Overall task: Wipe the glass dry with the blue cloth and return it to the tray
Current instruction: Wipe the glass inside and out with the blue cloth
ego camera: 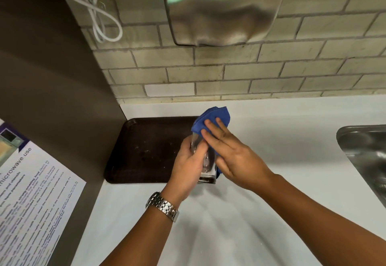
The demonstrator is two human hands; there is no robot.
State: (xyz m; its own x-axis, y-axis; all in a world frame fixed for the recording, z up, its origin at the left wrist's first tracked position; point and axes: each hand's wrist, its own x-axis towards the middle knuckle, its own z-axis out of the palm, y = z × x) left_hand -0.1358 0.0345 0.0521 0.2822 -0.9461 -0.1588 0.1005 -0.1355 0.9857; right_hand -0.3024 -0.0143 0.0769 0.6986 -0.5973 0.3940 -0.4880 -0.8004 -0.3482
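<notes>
Holding the clear drinking glass (205, 161) around its wall, the left hand (188, 167) is wrapped closed on it, tilted, mouth pointing away, base toward the person. Glass sits in the air over the near right corner of the dark brown plastic tray (146, 150), not resting on it. Right hand (231, 152) lies with fingers extended, pressing the folded blue cloth (213, 119) flat against the glass side, not pinching. Judgement: glass is rigid, light, brittle and likely slick if wet; best gripped mid-wall, avoiding rim pressure. Cloth is soft and conforms.
</notes>
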